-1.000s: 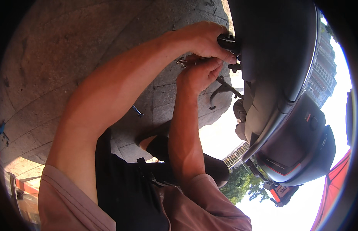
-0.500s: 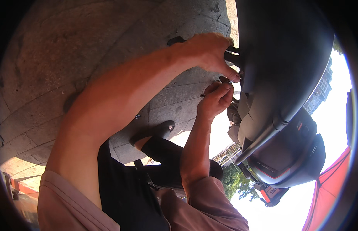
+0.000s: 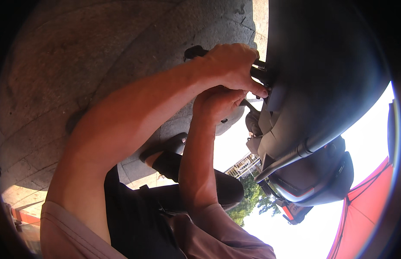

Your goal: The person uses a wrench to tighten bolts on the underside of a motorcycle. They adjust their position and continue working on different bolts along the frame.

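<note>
My left hand (image 3: 235, 64) reaches up to the edge of a scooter's large dark body panel (image 3: 325, 56). Its fingers curl around out of sight, and its thumb stretches down against the panel's edge. Beyond the knuckles a black rounded part (image 3: 195, 52) sticks out, and a short black piece (image 3: 261, 74) lies between thumb and panel. Just below, my right hand (image 3: 217, 103) is closed with its fingertips near my left thumb. My left wrist partly covers it, so whatever it pinches is hidden.
A dark storage box (image 3: 312, 172) and a grey bar (image 3: 287, 159) belong to the scooter at lower right. A red canopy (image 3: 364, 207) hangs beyond. Stone paving (image 3: 79, 56) spreads at left; my shoe (image 3: 170, 144) rests on it.
My right hand has moved left and up, partly behind my left wrist; the small shiny thing at its fingertips is now hidden. My left hand stays at the panel's edge.
</note>
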### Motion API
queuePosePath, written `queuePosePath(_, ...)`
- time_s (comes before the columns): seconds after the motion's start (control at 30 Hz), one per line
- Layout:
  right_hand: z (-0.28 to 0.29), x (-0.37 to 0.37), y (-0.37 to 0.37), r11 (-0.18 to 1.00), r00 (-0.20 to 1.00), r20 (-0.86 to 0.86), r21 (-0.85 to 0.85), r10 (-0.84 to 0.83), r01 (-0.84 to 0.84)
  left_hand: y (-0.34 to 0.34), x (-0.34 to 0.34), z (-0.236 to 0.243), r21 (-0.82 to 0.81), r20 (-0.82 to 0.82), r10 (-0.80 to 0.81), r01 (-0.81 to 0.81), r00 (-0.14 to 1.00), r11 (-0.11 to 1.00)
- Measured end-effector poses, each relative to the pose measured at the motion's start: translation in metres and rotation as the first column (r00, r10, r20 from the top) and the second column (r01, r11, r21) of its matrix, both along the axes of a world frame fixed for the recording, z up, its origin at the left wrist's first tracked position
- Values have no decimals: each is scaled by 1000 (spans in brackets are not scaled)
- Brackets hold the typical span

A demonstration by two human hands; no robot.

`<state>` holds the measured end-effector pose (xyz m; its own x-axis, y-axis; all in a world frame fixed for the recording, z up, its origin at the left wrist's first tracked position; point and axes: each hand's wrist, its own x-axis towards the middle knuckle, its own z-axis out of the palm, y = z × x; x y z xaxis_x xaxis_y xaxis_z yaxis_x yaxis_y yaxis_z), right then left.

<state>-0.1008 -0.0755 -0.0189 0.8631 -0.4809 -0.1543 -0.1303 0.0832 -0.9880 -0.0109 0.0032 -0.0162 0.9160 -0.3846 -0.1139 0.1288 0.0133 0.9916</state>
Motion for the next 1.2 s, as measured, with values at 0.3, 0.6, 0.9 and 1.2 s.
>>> queuePosePath(0.3,11,1,-4,996,998,-59,-74,34,-38,3,1,-3,-63,-21,9,-11,1000,998)
queuePosePath(0.6,13,-7,-21,988,987,-61,-11,152,-152,4,3,-5,-106,-62,-82,75,995,992)
queuePosePath(0.9,-2,10,-10,997,996,-46,-41,-74,72,1,3,-6,-79,-16,-48,46,999,996)
queuePosePath(1.2,70,-4,-56,681,897,-439,-644,44,-348,0,2,-4,-31,-26,-47,46,999,998)
